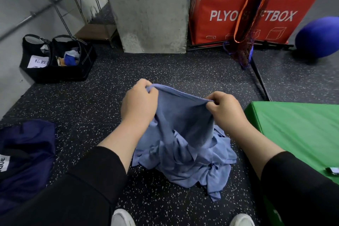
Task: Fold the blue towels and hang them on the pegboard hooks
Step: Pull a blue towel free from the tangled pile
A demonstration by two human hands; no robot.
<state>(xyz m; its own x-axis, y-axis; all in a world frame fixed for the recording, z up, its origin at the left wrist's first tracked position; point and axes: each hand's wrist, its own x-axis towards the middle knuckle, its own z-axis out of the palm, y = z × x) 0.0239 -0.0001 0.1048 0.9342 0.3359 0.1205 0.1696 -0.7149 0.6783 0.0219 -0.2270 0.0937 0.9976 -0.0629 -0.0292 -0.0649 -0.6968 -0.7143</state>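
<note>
The blue towel (180,115) I hold up over the floppy pile (185,163) on the floor looks soft, light and droopy, so my left hand (139,101) and right hand (224,110) pinch its top edge, fingers curled tight.
</note>
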